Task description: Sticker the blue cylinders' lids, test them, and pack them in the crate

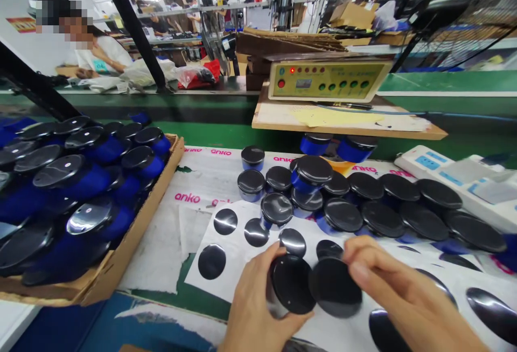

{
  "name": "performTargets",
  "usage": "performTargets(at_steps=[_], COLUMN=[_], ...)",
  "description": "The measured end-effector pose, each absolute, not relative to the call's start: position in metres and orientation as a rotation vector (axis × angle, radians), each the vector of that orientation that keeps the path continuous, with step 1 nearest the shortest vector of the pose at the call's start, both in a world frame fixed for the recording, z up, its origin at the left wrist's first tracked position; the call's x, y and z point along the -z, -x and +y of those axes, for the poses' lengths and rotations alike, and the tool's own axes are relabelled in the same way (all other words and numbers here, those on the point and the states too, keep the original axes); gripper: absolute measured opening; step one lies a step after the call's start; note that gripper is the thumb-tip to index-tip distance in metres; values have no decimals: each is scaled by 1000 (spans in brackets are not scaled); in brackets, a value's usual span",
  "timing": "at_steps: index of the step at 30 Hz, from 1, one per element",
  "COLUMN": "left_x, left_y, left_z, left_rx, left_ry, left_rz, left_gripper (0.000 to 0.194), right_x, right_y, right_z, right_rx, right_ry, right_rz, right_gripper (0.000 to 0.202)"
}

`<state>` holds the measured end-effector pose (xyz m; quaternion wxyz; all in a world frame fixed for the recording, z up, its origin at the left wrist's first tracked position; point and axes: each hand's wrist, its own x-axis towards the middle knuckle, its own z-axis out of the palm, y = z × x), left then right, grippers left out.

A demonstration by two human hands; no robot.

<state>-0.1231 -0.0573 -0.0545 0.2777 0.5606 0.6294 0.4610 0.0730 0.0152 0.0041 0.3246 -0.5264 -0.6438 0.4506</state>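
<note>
My left hand (252,301) is wrapped around a round piece with a black top (291,285), its flat face turned up toward me. Close beside that face, my right hand (398,284) pinches a round black sticker (336,291) at its upper edge. The two circles appear side by side, and I cannot tell whether they touch. Under both hands lies a white sheet (202,276) bearing several round glossy black stickers (212,261). Just behind it stand several blue cylinders with black tops (343,215), one of them stacked on others.
At left, a cardboard box (133,228) holds several more blue cylinders (68,174). A control box (329,82) with a lit red light sits on a wooden shelf (278,117). A white device (464,179) stands at right. Another person (100,53) sits across the bench.
</note>
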Motion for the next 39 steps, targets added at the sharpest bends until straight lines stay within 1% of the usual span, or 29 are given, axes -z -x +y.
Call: performTargets(at_steps=[2, 4, 6, 10, 14, 17, 22, 32, 36, 39], left_x=[55, 54, 53, 52, 54, 56, 56, 59, 60, 59], left_y=[123, 124, 124, 125, 126, 126, 126, 126, 125, 126], left_z=[-56, -55, -55, -55, -55, -55, -55, -57, -55, -54], left_rx=[-1221, -1220, -1225, -1217, -1189, -1190, -1155, -1179, -1195, -1215], left_ry=[-1509, -1531, -1548, -1556, -1588, -1623, -1628, -1658, -1658, -1666], left_rz=[1696, 1672, 1650, 1644, 1638, 1650, 1680, 1688, 1677, 1660], left_gripper=[83, 78, 74, 75, 76, 75, 79, 72, 72, 70], right_x=[0, 4, 6, 9, 11, 10, 11, 16, 17, 16], right_y=[-48, -32, -24, -22, -21, -21, -22, -29, -29, -26], right_z=[15, 14, 12, 8, 6, 6, 6, 4, 4, 3], right_rx=[-1369, -1441, -1394, -1218, -1174, -1181, -1299, -1120, -1112, -1133], right_ry=[1329, 1304, 1314, 1362, 1364, 1335, 1255, 1250, 1258, 1273], right_rz=[-1647, -1600, -1585, -1576, -1581, -1577, -1646, -1869, -1915, -1840], right_gripper=[34, 36, 40, 44, 45, 42, 33, 24, 24, 26])
